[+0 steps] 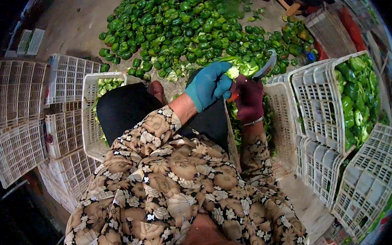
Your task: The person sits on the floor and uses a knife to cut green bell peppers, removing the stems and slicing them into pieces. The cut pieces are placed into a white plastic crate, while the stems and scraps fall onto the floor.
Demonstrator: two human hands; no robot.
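Observation:
My left hand [209, 86], in a teal glove, is closed around part of a cut green bell pepper [243, 65] and lies against my right hand. In a dark red glove, my right hand [248, 97] grips a knife by its orange-red handle; the curved blade [267, 66] points up and to the right beside the pepper. Pale inner flesh shows on the pepper between the hands. Below my right forearm, green pepper pieces lie in a crate, partly hidden by the arm.
A large heap of green bell peppers [176, 26] covers the floor ahead. On the left, a white plastic crate [90, 122] holds pale pepper cores, beside stacked crates [16, 96]. Stacked crates [319, 104] stand on the right, the top one full of green peppers [358, 102].

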